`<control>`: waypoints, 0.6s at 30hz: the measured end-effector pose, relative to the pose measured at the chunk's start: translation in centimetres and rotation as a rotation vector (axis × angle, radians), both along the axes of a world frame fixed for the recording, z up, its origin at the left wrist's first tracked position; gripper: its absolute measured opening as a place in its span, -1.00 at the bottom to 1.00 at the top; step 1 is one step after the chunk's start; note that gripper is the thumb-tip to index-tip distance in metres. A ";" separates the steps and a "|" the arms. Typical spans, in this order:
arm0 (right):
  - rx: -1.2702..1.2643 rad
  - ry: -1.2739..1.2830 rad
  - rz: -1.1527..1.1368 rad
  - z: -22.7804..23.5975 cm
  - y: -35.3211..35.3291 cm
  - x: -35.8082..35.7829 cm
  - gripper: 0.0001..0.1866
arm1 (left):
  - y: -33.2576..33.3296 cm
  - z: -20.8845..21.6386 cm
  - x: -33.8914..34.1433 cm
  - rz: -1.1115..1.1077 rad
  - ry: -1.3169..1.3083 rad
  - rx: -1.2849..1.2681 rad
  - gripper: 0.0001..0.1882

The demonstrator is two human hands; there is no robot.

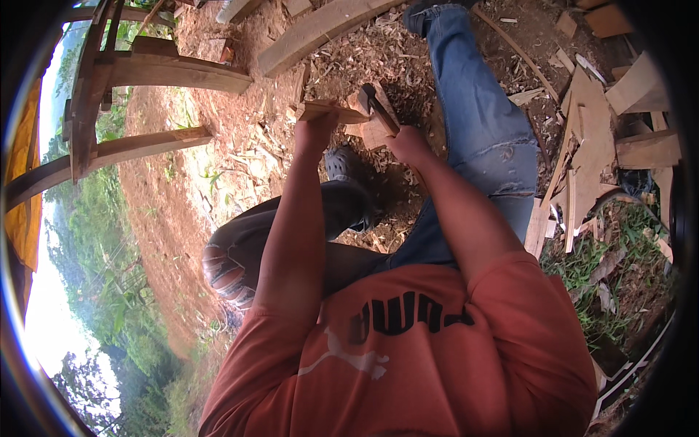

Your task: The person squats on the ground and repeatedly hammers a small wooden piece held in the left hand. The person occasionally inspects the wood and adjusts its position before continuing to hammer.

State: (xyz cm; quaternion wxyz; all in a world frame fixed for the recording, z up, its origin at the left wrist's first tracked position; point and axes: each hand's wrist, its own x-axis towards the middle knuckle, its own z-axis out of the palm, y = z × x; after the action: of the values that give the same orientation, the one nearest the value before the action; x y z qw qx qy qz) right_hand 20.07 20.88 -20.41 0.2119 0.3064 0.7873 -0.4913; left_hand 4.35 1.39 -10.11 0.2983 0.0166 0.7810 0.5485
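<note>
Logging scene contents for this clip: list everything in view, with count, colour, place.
wood piece: 1, light brown, upper centre
hatchet-like tool: 1, dark head, upper centre
wood block: at least 1, tan, by the tool head
curved timbers: several, brown, top and upper left
wood chips: many, pale, ground around feet
offcuts: many, tan, right
soil: uncounted, reddish, left of centre
grass: patch, green, lower right
foliage: uncounted, green, left
shirt: 1, red-orange, bottom
trouser legs: 2, blue right, dark left
shoes: 2, grey and dark, centre and top
left hand: 1, bare, holding wood piece
right hand: 1, bare, gripping tool
</note>
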 end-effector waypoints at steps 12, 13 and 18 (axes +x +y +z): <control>-0.142 -0.153 0.012 0.9 0.9 0.4 -0.47 | 2.5 2.0 1.2 0.173 -0.026 -0.005 -0.61; -0.127 -0.145 0.007 1.1 0.8 0.3 -0.47 | 2.7 2.0 1.2 0.215 0.002 -0.014 -0.62; 0.176 0.072 0.062 0.2 0.1 1.0 -0.52 | 3.1 2.1 1.6 0.084 0.290 -0.002 -0.68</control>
State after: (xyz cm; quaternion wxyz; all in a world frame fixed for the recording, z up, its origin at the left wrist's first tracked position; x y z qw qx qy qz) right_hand 21.03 21.00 -20.18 0.1708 0.2815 0.8437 -0.4240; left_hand 5.96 4.49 -8.01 0.1591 0.0626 0.8164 0.5515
